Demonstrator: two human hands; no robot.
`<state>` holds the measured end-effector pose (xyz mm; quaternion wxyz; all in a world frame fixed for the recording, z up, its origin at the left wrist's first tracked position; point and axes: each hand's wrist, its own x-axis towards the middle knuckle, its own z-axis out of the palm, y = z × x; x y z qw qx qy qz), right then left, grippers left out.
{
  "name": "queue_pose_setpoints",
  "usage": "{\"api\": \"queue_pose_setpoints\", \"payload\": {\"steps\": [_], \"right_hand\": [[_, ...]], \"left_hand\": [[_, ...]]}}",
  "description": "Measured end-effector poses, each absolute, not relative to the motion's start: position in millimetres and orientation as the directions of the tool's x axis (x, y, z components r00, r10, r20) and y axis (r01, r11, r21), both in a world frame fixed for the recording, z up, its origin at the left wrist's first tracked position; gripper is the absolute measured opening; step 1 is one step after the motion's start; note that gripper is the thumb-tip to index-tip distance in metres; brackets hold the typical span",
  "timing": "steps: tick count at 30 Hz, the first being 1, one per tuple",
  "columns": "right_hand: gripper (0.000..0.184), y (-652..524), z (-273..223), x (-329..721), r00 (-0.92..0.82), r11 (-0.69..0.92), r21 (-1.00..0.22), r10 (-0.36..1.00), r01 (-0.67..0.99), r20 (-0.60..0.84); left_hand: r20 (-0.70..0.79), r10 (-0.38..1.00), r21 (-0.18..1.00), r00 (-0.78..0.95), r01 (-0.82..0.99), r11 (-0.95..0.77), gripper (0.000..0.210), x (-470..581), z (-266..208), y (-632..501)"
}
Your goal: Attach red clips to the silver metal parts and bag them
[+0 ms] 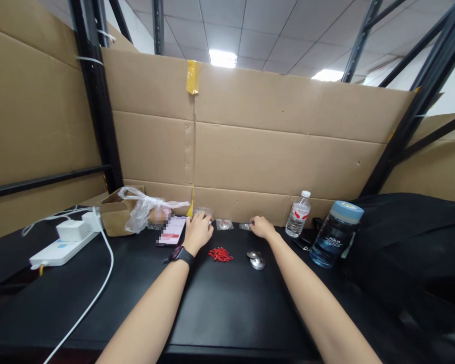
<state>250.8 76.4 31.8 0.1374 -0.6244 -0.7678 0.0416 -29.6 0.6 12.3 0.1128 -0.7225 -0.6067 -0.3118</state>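
My left hand (pixel 197 233), a dark watch on its wrist, reaches palm down with bent fingers over a clear plastic packet (pixel 203 210) by the cardboard wall; its fingertips are partly hidden. My right hand (pixel 263 227) has its fingers curled at the edge of a small clear packet (pixel 244 226). Between the hands lies another clear packet (pixel 224 224) with a round, pale piece and a bit of red inside. Nearer to me is a loose pile of small red links or clips (pixel 220 254). Two shiny round metal pieces (pixel 257 262) overlap to the right of the pile.
A phone (pixel 171 231) lies left of my left hand, before a cardboard box (pixel 116 215) with a plastic bag. Further left are a white power strip (pixel 60 252) and cable. At right stand a water bottle (pixel 299 215), a blue-lidded bottle (pixel 331 240) and a black bag (pixel 409 253).
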Motion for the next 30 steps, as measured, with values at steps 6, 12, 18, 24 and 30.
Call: {"api": "queue_pose_setpoints", "payload": {"steps": [6,12,18,24,30], "right_hand": [[0.031,68,38,278,-0.248,0.295,-0.291,0.95,0.91,0.187],[0.022,43,37,305,-0.189,0.334,-0.36,0.904,0.871,0.383],[0.025,31,42,322,-0.045,0.336,-0.462,0.844,0.82,0.534],[0.034,17,54,314,0.081,0.414,-0.494,0.699,0.765,0.711],[0.038,3,53,275,-0.011,0.498,-0.683,0.812,0.534,0.583]], "left_hand": [[0.609,0.782,0.229,0.135,0.913,-0.337,0.02,-13,20,-15],[0.591,0.784,0.286,0.188,0.861,-0.421,0.021,2,18,-20],[0.553,0.804,0.314,0.217,0.84,-0.443,0.02,9,17,-22],[0.532,0.766,0.278,0.361,0.78,-0.56,0.03,14,12,-26],[0.622,0.636,0.146,0.458,0.73,-0.668,0.054,26,23,-38]]}}
